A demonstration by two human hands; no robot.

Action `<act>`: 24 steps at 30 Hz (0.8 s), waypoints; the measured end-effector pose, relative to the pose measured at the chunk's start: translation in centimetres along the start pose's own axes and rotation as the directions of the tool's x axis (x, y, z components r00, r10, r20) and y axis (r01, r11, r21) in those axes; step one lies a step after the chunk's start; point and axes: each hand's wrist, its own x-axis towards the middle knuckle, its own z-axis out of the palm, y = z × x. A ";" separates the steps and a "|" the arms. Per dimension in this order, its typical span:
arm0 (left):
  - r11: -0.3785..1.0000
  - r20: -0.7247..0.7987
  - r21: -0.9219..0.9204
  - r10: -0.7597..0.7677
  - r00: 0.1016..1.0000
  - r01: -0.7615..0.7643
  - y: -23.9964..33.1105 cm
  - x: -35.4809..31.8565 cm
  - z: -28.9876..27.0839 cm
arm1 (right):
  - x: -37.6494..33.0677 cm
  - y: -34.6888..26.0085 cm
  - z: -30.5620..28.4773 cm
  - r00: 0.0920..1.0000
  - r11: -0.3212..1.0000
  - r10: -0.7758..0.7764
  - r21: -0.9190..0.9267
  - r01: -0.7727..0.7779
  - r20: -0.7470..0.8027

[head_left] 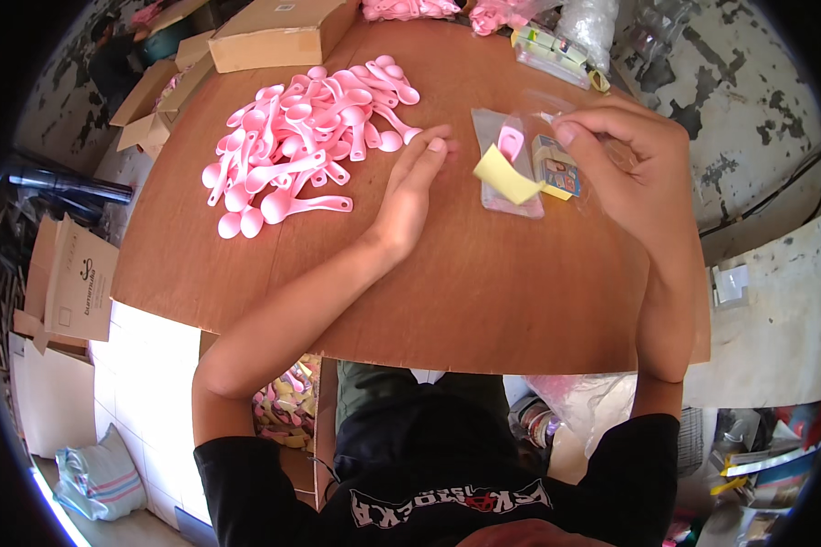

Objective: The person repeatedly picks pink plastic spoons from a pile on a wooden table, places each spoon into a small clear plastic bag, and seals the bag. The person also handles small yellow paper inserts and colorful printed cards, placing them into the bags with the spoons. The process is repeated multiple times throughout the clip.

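A heap of pink plastic spoons (287,173) lies on the left of the brown tabletop (483,301). Beside its right edge is my left hand (413,187), fingers stretched out and slightly blurred, holding nothing. My right hand (634,155) is raised on the right, thumb and forefinger pinched on what looks like a thin clear piece of plastic, faint and smeared. Just left of it lie flat clear plastic bags (513,205). A pink spoon handle (511,141) shows there, partly covered by a tilted yellow paper slip (506,178). A small yellow-and-blue box (555,167) stands next to the slip.
A closed cardboard box (278,36) sits at the table's far left edge. Pink bundles (410,9) and a clear tray with green-and-yellow packs (552,59) are at the back. Below the front edge, an open carton (292,410) holds pink and yellow pieces. Another carton (77,283) stands left.
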 end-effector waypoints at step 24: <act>0.926 0.520 0.370 -0.271 0.810 0.072 0.5 -2.3 1.6 | -7.5 4.5 7.5 0.997 0.993 0.076 0.093 -0.074 -0.023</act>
